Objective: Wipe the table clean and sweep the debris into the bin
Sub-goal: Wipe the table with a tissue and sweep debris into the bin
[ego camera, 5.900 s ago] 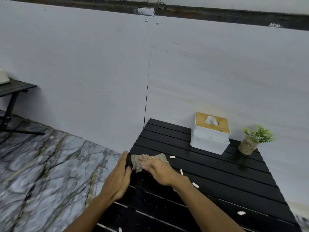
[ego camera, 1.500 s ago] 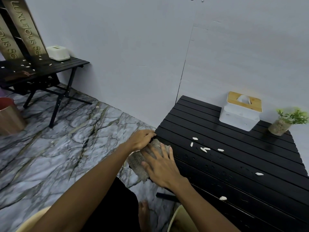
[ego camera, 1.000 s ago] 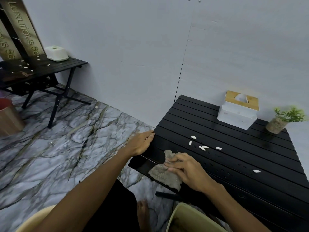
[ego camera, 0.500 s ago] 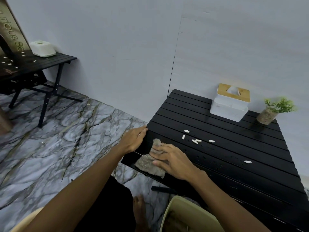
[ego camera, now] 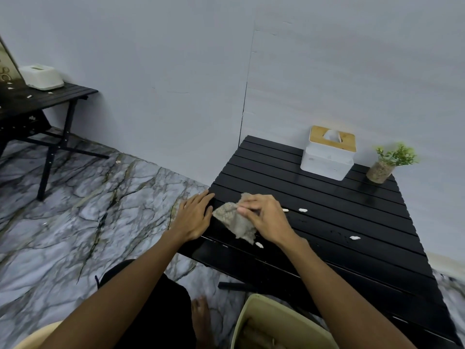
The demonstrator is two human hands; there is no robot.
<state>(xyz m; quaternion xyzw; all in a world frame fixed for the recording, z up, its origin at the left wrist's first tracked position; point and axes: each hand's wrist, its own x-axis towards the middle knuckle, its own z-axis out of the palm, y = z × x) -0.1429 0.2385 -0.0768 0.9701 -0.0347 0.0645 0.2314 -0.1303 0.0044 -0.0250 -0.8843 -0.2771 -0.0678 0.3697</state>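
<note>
Right hand (ego camera: 264, 217) presses the cloth (ego camera: 235, 220) to the table (ego camera: 327, 222), left hand (ego camera: 192, 217) flat beside

The bin (ego camera: 281, 323) runs off the bottom edge, its contents too dim to make out. The right hand (ego camera: 266, 217) hides part of the cloth (ego camera: 234, 220). The tabletop (ego camera: 327, 222) is cut off at its near right corner. White bits (ego camera: 354, 238) are too small to identify.

Legible text: one item. Leaning sign panel (ego camera: 7, 69), at the picture's left edge, behind the white box on the far side table (ego camera: 57, 96): pale lettering cut off by the frame, only fragments showing, possibly "SC". No other labels, brands or numbers readable on any object
</note>
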